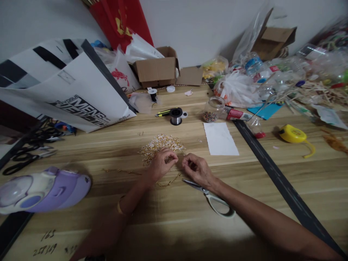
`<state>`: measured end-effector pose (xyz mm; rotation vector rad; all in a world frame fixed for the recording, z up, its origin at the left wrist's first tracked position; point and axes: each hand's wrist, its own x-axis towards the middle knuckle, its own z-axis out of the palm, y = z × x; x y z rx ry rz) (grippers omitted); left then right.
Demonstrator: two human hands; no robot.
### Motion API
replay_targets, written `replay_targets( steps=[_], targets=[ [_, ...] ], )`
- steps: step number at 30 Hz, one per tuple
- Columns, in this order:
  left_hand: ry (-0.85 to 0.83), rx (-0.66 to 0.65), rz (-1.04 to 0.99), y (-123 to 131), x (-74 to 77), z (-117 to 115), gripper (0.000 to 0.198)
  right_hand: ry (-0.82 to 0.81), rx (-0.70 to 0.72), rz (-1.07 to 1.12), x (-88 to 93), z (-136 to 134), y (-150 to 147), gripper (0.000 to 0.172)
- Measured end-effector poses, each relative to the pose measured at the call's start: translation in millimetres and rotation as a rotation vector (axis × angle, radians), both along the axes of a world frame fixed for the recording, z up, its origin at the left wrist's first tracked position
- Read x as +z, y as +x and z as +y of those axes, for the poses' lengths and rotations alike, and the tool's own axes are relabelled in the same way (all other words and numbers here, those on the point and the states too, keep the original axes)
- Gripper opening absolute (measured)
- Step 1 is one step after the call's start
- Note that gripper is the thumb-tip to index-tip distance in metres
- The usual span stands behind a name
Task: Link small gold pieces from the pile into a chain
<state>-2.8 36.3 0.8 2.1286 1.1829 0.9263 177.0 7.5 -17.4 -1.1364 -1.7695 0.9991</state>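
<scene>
A wooden table [174, 232] carries a white bag [70, 90] at far left. The left hand [161, 164] touches the near edge of a gold pile [160, 143], fingertips pinched together. The right hand [198, 169] sits just beside it, fingers curled shut; what they grip is too small to tell. Scissors [214, 201] lie under the right wrist, a chain [168, 183] between the wrists.

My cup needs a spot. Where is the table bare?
Bare wood lies right of the long black strip, below the yellow tape measure, and near the front edge, below the white-handled scissors. Crowded: clear plastic bags, far right.
</scene>
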Motion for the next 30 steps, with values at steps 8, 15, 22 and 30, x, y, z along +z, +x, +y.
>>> replay_targets(
  steps=[8, 15, 22, 30],
  targets=[
    [0.004, -0.001, 0.013, -0.3, 0.1, 0.2, 0.009, 0.000, 0.008, 0.000, -0.4, -0.6, -0.2, 0.004],
    [0.005, 0.002, 0.007, -0.3, -0.8, 0.0, 0.009, 0.007, 0.006, -0.008, -1.0, -0.1, 0.0, 0.004],
    [0.003, 0.002, -0.003, -0.1, -0.7, 0.3, 0.009, -0.001, 0.004, 0.003, -1.4, -0.4, 0.1, 0.004],
    [0.010, -0.008, -0.003, -0.4, -0.6, 0.3, 0.009, 0.006, 0.016, -0.005, -0.6, 0.0, -0.1, 0.005]
  ],
)
